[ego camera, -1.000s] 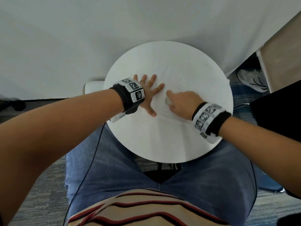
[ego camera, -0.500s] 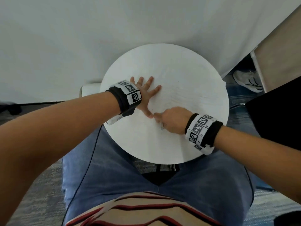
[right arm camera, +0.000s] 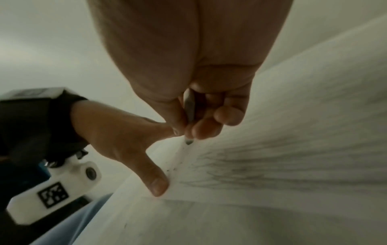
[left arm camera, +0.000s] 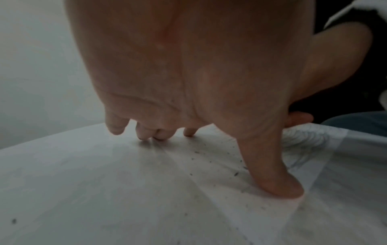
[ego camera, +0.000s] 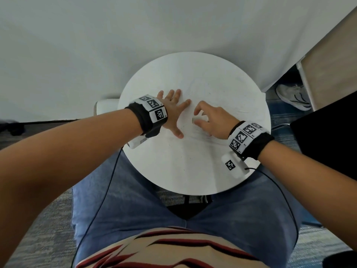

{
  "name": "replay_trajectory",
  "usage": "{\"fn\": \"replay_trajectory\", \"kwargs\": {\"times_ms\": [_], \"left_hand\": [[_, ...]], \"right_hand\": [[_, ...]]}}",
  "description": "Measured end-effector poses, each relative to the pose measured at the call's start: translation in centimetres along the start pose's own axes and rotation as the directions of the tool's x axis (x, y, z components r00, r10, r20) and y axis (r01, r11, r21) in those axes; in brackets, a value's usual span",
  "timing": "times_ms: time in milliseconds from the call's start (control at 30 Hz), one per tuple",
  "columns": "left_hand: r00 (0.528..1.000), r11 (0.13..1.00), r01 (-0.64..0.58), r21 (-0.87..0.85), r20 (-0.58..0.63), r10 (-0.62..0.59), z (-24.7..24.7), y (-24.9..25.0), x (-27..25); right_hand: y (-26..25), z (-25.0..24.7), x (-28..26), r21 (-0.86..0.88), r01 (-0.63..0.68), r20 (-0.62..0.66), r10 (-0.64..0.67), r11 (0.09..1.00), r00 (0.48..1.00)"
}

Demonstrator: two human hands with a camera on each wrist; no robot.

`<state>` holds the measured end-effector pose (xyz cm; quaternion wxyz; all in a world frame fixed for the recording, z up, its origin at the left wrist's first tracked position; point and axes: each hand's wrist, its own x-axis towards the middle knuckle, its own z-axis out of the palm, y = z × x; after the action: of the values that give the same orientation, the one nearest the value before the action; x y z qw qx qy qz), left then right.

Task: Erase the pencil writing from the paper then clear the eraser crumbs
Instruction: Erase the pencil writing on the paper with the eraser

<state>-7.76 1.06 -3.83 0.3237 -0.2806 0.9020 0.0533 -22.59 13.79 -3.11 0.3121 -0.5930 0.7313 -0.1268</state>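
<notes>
while my left hand [ego camera: 172, 111] lies flat with fingers spread on the paper [ego camera: 218, 89], pinning its near-left part to the round table [ego camera: 185, 171], my right hand [ego camera: 213, 120] sits just right of it, fingers curled in a pinch round the eraser [ego camera: 201, 118]. from the right wrist the eraser [right arm camera: 189, 109] shows as a thin grey wedge, long axis running down from palm to fingertips, its darkened tip [right arm camera: 188, 142] close over the sheet; i cannot tell whether it touches.

what matters next is where the remaining pencil lies: the grey strokes [right arm camera: 282, 167] fan out to the right of the eraser tip and back under my wrist, away from the left thumb [right arm camera: 156, 180]. so the right hand is the nearer one, and i judge the rubbing should run rightward along those strokes, away from the holding hand, so the sheet pulls taut rather than buckling.

the paper looks thin and matte, white on white, with a faint crease across it. dark crumbs [left arm camera: 209, 157] lie scattered between the left fingers [left arm camera: 144, 132] and thumb [left arm camera: 278, 184], small, dry, elongated flecks, likely to roll or smear if pressed. more scribble [left arm camera: 301, 137] shows beyond the thumb. the table is smooth and hard. erasing looks only partly done, sweeping not yet begun.
</notes>
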Motion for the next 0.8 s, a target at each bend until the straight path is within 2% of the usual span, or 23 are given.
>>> {"fn": "replay_trajectory", "kwargs": {"times_ms": [133, 167, 267, 300, 433, 500, 567, 600, 633, 733, 767, 800], "left_hand": [[0.999, 1.0, -0.011, 0.003, 0.034, 0.011, -0.6, 0.1, 0.1], [0.999, 1.0, -0.015, 0.013, 0.042, 0.015, -0.8, 0.1, 0.1], [0.998, 0.998, -0.023, 0.058, 0.051, 0.02, -0.8, -0.2, 0.1], [0.999, 0.997, -0.023, 0.074, 0.051, 0.02, -0.7, -0.1, 0.2], [0.998, 0.995, -0.015, 0.094, 0.059, 0.01, -0.8, -0.1, 0.4], [0.998, 0.995, -0.016, 0.097, 0.062, 0.01, -0.7, -0.2, 0.4], [0.998, 0.995, -0.024, 0.101, 0.061, 0.018, -0.7, -0.2, 0.4], [0.998, 0.995, -0.028, 0.1, 0.063, 0.021, -0.7, -0.2, 0.5], [0.998, 0.995, -0.029, 0.098, 0.064, 0.022, -0.7, -0.2, 0.5], [0.998, 0.995, -0.022, 0.095, 0.065, 0.016, -0.7, -0.2, 0.5], [0.998, 0.995, -0.021, 0.094, 0.066, 0.015, -0.6, -0.2, 0.5], [0.998, 0.996, -0.021, 0.092, 0.067, 0.015, -0.7, -0.3, 0.5]], "right_hand": [[-0.1, 0.8, 0.5, 0.028, -0.112, -0.043, 0.113, 0.993, 0.993], [-0.1, 1.2, 0.4, 0.031, -0.129, -0.001, 0.129, 0.991, 0.992], [-0.6, 2.3, -0.3, 0.063, -0.106, 0.252, 0.087, 0.992, 0.964], [-0.8, 2.1, -0.2, 0.068, -0.109, 0.262, 0.088, 0.992, 0.961], [-1.1, 1.1, 0.7, 0.075, -0.218, 0.01, 0.218, 0.973, 0.976], [-1.7, 2.0, 0.0, 0.014, -0.162, 0.048, 0.161, 0.987, 0.986], [-2.1, 2.6, -0.9, -0.031, -0.089, 0.2, 0.093, 0.996, 0.975], [-2.1, 2.3, -0.8, -0.044, -0.094, 0.229, 0.102, 0.995, 0.968], [-1.9, 1.7, -0.3, -0.059, -0.127, 0.193, 0.136, 0.99, 0.972], [-1.6, 0.4, 0.8, -0.041, -0.211, -0.025, 0.21, 0.977, 0.977], [-1.9, 0.8, 0.5, -0.045, -0.197, -0.029, 0.196, 0.979, 0.98], [-2.2, 1.5, 0.1, -0.063, -0.16, 0.022, 0.161, 0.985, 0.987]]}}
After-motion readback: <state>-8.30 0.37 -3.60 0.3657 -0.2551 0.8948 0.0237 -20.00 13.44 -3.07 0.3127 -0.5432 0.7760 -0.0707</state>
